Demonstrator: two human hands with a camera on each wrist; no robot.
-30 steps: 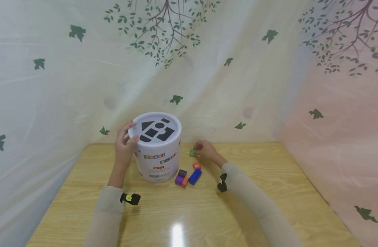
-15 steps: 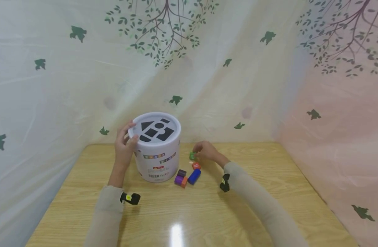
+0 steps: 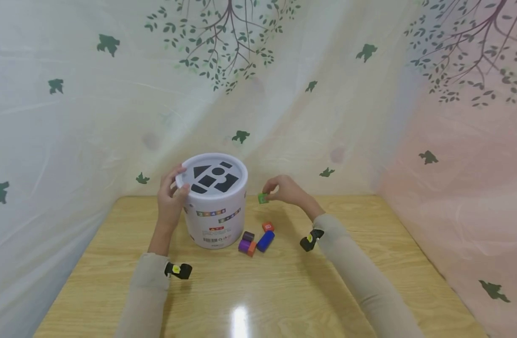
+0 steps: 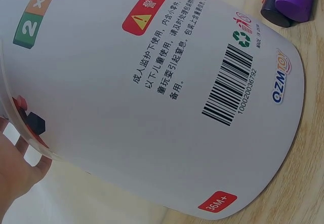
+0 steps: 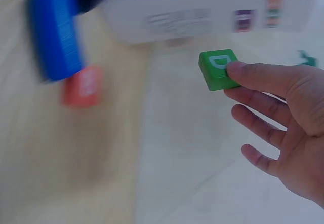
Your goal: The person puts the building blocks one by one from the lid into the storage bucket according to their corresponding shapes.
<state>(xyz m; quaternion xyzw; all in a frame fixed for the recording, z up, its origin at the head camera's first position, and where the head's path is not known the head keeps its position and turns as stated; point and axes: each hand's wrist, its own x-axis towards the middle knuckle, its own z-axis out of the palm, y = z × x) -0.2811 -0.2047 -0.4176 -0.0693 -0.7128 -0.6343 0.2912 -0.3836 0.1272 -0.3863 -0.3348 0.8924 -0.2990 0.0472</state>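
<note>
A white cylindrical bucket (image 3: 216, 220) stands upright on the table, its lid (image 3: 212, 180) pierced with several shaped holes. My left hand (image 3: 171, 199) grips the rim of the lid from the left side, thumb in front and fingers behind. Between thumb and fingers, my right hand (image 3: 288, 191) pinches a small green block (image 5: 218, 69) marked with a white letter D. The green block is raised above the table, to the right of the bucket.
In front of the bucket's right side lie a red block (image 3: 268, 227) with a letter B, a blue block (image 3: 265, 241), a purple block (image 3: 244, 246), an orange block (image 3: 252, 249) and a black block (image 3: 248, 236). A patterned curtain (image 3: 284, 117) hangs behind the wooden table (image 3: 199, 291).
The right hand, first at the green block on the table, has drawn it slightly nearer and then lifted it. The left hand keeps its grip on the bucket.
</note>
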